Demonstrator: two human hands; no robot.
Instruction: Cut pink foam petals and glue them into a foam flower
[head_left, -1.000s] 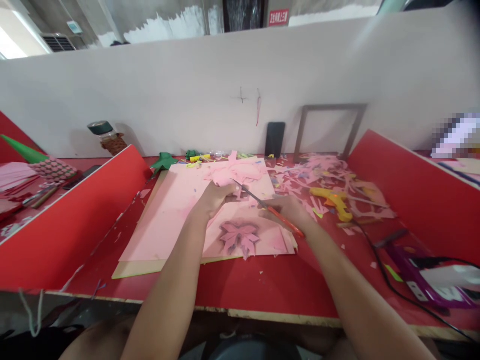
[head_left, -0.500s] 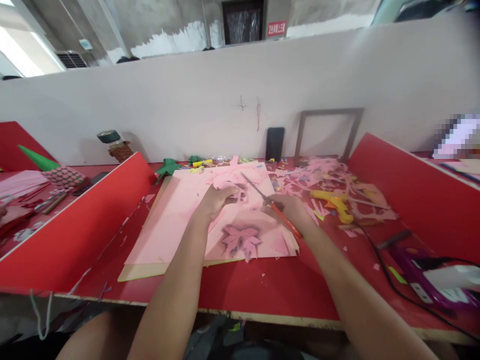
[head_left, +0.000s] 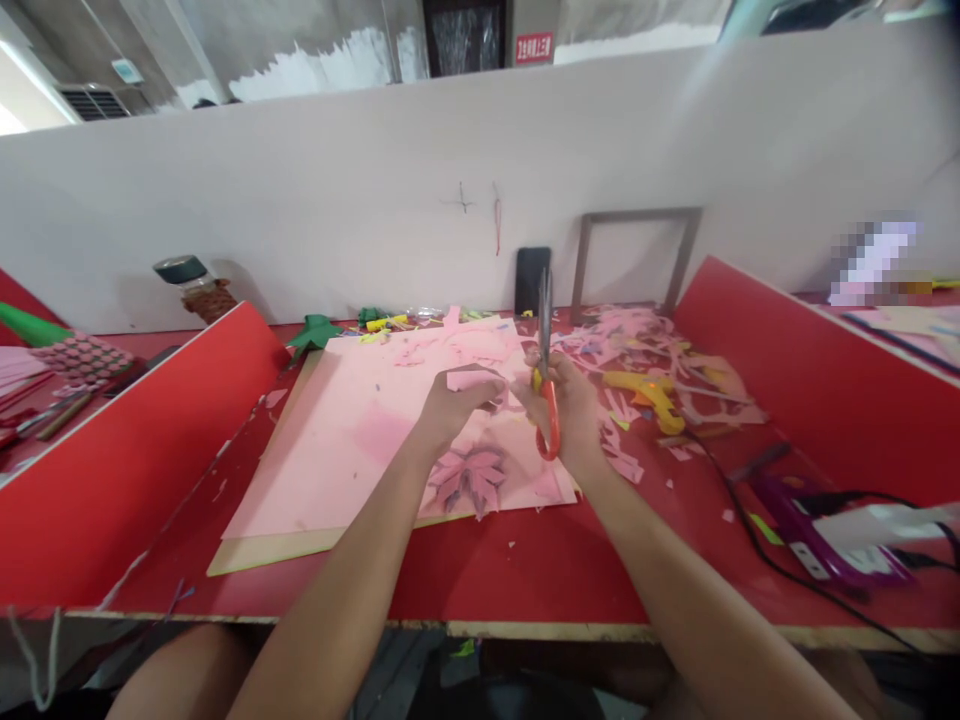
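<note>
My left hand (head_left: 459,402) is closed on a piece of pink paper (head_left: 472,380), pinched between thumb and fingers above a stack of pink sheets (head_left: 315,440). In my right hand (head_left: 574,410) are scissors (head_left: 550,400) with orange-red handles, their blades pointing up and away from me. The thumb and finger of this hand reach toward the right edge of the paper; whether they touch it I cannot tell. Just below my hands lies a pink paper leaf shape (head_left: 472,478) with dark edges, flat on the sheets.
Pink paper scraps (head_left: 630,335) heap at the back right, by a yellow glue gun (head_left: 652,392) with a cord. A purple power strip (head_left: 825,540) lies at the right. A phone (head_left: 532,280) and a grey frame (head_left: 637,215) lean on the white wall. Red dividers (head_left: 150,420) flank the table.
The scissors have swung from slanting across to pointing upward in my right hand, which has come closer to the left hand. The view has shifted slightly to the right.
</note>
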